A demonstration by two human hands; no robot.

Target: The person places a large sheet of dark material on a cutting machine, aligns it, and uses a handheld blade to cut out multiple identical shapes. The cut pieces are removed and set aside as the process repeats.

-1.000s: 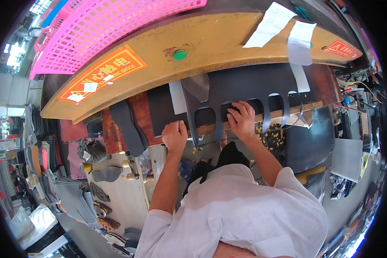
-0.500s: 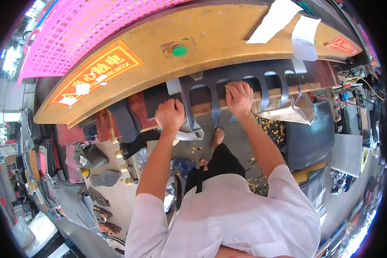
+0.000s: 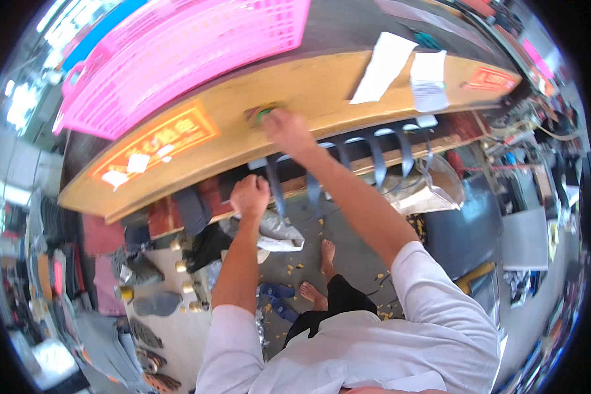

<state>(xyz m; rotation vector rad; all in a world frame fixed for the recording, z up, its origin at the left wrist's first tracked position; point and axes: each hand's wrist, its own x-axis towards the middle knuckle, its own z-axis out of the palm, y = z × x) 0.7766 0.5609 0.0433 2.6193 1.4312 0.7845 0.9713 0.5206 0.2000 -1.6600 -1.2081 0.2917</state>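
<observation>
Cluttered workshop seen from above, lit by daylight.

A long yellow workbench [image 3: 197, 157] curves across the upper view, with a pink plastic basket [image 3: 190, 56] beyond it and white paper sheets [image 3: 384, 65] lying on its top. Below, the grey concrete floor [image 3: 358, 253] is strewn with small yellow scraps; bright light glows at far left.

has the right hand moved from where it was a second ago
Yes. The right hand left the dark slotted piece at the bench edge and went up onto the yellow benchtop, at the green button.

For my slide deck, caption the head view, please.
Right hand on a green button atop the yellow bench; left hand grips its edge.
</observation>
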